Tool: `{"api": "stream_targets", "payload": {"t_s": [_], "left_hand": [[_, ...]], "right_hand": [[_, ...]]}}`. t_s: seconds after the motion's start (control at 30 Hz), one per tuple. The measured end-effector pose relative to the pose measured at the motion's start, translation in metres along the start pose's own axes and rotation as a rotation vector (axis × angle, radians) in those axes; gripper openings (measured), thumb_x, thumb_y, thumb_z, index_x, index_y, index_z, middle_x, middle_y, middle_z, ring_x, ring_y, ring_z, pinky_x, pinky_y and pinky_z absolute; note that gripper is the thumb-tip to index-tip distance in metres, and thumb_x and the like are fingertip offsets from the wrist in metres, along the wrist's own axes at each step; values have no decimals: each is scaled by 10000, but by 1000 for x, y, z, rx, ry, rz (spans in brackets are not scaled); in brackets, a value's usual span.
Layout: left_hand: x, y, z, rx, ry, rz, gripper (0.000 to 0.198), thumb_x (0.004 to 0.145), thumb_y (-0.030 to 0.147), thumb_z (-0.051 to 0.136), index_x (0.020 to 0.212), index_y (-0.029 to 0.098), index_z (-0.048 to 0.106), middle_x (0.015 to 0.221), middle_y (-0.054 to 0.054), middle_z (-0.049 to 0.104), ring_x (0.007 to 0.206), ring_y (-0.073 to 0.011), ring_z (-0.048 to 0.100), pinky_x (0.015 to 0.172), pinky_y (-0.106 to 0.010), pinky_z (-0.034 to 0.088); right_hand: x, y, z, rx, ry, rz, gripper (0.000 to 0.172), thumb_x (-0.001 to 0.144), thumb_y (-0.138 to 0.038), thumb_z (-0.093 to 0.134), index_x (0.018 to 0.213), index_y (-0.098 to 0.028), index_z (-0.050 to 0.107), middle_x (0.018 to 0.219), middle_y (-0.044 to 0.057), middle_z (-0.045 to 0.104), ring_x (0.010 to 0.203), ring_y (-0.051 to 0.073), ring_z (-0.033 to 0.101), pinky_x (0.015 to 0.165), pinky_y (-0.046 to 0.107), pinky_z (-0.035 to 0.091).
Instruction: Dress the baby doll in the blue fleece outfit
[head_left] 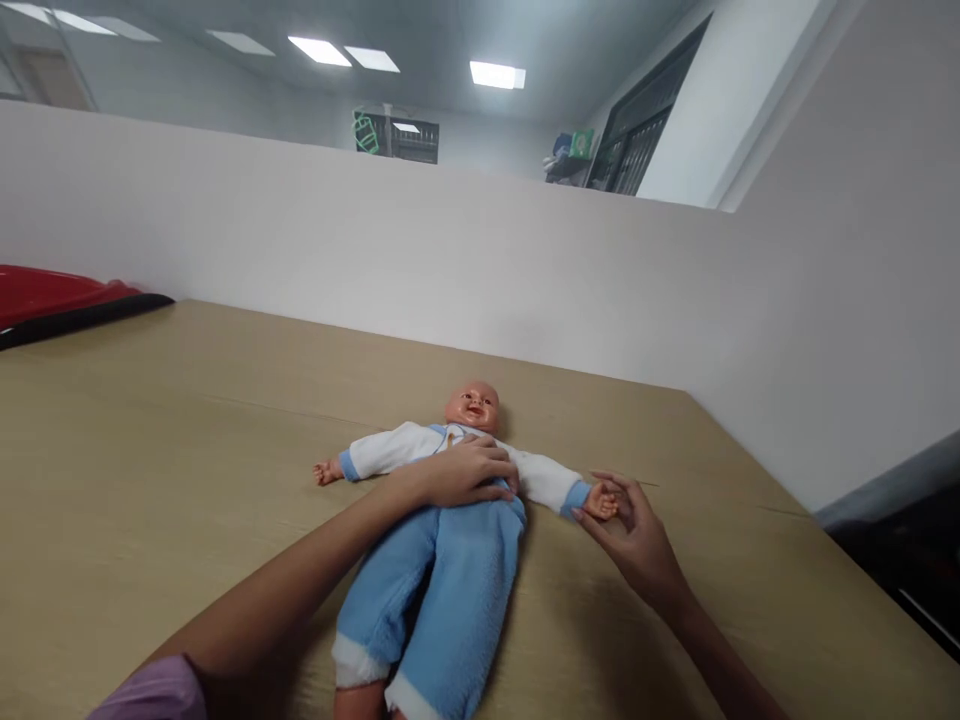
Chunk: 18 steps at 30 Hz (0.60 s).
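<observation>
A baby doll (454, 570) lies on its back on the tan table, its head toward the wall and its arms stretched out to both sides. It wears a white top with blue cuffs and fluffy blue trousers with white hems. My left hand (471, 470) rests across its chest and belly, fingers curved over the right side of the clothing. With thumb and fingers, my right hand (630, 530) clasps the doll's hand and blue cuff at the right. The doll's other hand lies free on the table at the left. Its feet are outside the view.
The tan tabletop (187, 480) runs back to a low white partition (337, 240). A red item with a black edge (60, 300) sits at the far left. Dark objects (907, 540) stand beyond the table's right edge. Behind the partition, a room with ceiling lights shows.
</observation>
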<state>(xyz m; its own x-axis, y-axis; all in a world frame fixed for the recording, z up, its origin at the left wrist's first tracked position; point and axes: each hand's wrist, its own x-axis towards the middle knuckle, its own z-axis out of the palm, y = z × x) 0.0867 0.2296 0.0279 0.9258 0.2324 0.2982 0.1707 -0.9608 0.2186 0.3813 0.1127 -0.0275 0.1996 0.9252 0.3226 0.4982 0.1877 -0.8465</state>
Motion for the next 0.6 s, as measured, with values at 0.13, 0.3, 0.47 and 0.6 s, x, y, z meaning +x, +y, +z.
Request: {"api": "stream_targets", "payload": {"t_s": [0.13, 0.3, 0.47, 0.6], "left_hand": [[-15, 6, 11, 158, 184, 114, 278, 1115, 329, 451, 1228, 246, 690, 1125, -80, 727, 954, -216, 622, 909, -357, 457], [-30, 13, 17, 161, 314, 80, 339, 1127, 303, 390, 1230, 295, 713, 1123, -65, 756, 1032, -229, 619, 1051, -440, 396], [-17, 2, 9, -218, 445, -256, 311, 1059, 457, 551, 1102, 240, 769, 1075, -89, 717, 1073, -256, 633, 1002, -410, 473], [-8, -5, 11, -246, 375, -273, 231, 992, 438, 660, 1018, 223, 741, 1094, -90, 698, 1072, -265, 627, 974, -392, 493]], "right_hand": [[10, -30, 39, 78, -115, -84, 404, 819, -386, 805, 1141, -228, 619, 950, 54, 729, 833, 221, 690, 740, 321, 561], [10, -55, 92, 14, -183, -238, 291, 777, -146, 626, 1049, -232, 680, 938, 43, 651, 855, 216, 616, 783, 329, 533], [-7, -48, 89, 139, -219, -159, 219, 906, -281, 623, 1094, -254, 732, 1159, 82, 566, 1065, 249, 593, 1021, 398, 512], [-20, -36, 88, 274, -84, 18, 215, 918, -431, 647, 992, -252, 741, 1244, 103, 549, 1312, 303, 504, 1189, 465, 406]]}}
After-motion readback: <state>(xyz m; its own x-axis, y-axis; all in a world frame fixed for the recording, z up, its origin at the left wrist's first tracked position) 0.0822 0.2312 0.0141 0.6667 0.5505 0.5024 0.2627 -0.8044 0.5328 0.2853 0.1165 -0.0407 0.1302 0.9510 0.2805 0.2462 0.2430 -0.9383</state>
